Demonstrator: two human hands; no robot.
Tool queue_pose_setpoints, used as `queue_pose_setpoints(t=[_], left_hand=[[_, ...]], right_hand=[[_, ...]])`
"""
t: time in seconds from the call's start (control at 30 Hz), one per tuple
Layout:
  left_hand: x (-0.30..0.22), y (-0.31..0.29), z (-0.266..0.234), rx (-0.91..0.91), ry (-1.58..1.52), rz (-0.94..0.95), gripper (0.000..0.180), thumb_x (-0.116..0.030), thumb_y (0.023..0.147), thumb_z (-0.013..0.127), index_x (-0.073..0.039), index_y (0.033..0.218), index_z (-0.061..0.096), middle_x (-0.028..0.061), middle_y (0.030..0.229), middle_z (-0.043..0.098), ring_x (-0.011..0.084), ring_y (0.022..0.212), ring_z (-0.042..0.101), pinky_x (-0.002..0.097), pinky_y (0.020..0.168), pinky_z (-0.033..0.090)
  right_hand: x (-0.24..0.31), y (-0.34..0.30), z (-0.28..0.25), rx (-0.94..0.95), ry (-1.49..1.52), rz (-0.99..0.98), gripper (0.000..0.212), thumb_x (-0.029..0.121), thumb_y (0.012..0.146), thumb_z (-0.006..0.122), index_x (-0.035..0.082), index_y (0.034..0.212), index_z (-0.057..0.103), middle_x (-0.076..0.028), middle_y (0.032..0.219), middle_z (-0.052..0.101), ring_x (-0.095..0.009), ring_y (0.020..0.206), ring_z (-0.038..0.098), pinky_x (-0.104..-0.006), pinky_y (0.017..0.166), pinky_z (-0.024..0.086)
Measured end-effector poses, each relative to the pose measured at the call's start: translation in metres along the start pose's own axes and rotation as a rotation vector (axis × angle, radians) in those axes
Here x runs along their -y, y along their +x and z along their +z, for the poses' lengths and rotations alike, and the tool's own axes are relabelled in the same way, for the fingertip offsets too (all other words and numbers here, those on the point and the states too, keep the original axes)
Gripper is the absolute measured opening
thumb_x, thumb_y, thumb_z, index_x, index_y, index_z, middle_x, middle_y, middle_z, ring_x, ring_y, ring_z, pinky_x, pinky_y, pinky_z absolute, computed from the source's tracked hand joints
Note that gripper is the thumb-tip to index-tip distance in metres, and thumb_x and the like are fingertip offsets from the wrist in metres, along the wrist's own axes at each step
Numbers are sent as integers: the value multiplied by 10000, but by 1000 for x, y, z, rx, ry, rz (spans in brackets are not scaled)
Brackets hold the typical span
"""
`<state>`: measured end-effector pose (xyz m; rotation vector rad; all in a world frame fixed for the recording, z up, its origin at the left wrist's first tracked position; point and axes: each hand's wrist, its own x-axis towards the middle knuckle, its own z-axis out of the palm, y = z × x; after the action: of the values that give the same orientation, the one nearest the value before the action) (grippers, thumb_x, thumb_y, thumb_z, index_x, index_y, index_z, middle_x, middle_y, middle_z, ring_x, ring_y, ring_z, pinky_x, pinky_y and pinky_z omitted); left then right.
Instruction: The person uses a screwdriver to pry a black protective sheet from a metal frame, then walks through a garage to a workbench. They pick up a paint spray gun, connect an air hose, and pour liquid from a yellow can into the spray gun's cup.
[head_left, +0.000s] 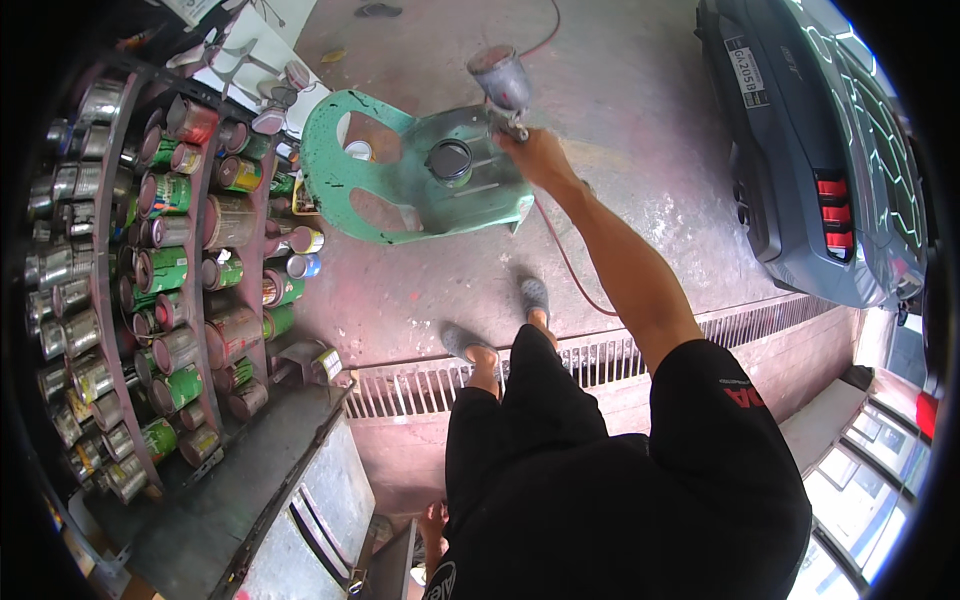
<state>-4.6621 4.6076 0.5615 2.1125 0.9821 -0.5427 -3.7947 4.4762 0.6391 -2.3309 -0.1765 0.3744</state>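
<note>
Stretched out ahead, my right hand [540, 160] is closed around the handle of a spray gun [512, 124]. A grey, paint-stained cup [500, 80] sits on the gun, and a thin red hose [565, 245] trails over the floor below my arm. Just left of the gun, a dark-lidded can [450, 162] stands on the seat of a worn green plastic chair [335, 150]. Low beside my left leg hangs my left hand [434, 522], close to a metal cabinet. Its fingers are small and partly hidden, so their pose is unclear.
Shelves [205, 190] packed with paint cans line the left side, above a dark counter [240, 480] and a metal cabinet [335, 490]. A floor grate [410, 388] runs behind my feet. A dark grey car [790, 150] is parked at right.
</note>
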Motion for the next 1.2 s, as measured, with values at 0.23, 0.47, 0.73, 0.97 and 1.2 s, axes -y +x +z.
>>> queue_pose_setpoints(t=[0.23, 0.47, 0.73, 0.97, 1.2], left_hand=[[-103, 37, -9, 84, -339, -295, 425, -386, 999, 645, -39, 1240, 685, 81, 982, 747, 188, 794, 718, 330, 652, 541], [-205, 64, 28, 126, 139, 87, 308, -299, 992, 647, -62, 1184, 694, 176, 1030, 732, 359, 890, 719, 439, 773, 568], [-386, 139, 50, 189, -139, -52, 332, -323, 1007, 570, -58, 1167, 691, 190, 1076, 724, 404, 1043, 688, 461, 882, 552], [-420, 205, 129, 242, -544, -174, 383, -363, 1013, 595, -41, 1177, 723, 182, 1109, 743, 297, 1037, 721, 383, 880, 546], [-499, 227, 238, 152, -748, -297, 411, -375, 1006, 604, -27, 1190, 719, 191, 1096, 743, 301, 1020, 722, 385, 882, 546]], right_hand=[[-80, -47, -34, 397, 215, -25, 507, 493, 960, 723, -13, 929, 715, -102, 642, 587, -208, 615, 572, -420, 623, 462], [-95, 10, -78, 52, 362, 33, 430, 423, 1002, 710, 3, 1088, 719, -80, 684, 605, -161, 654, 543, -394, 630, 464], [-162, 12, -166, 224, 415, 160, 440, 427, 1007, 701, -7, 1073, 729, -53, 737, 617, -142, 700, 535, -342, 657, 464], [-147, 99, -210, 617, 279, -45, 447, 437, 983, 724, -9, 1003, 737, -27, 740, 606, -119, 712, 519, -329, 651, 444], [-83, 215, -142, 953, -157, -289, 458, 433, 904, 812, -2, 1036, 754, -136, 753, 675, -203, 690, 605, -377, 687, 489]])
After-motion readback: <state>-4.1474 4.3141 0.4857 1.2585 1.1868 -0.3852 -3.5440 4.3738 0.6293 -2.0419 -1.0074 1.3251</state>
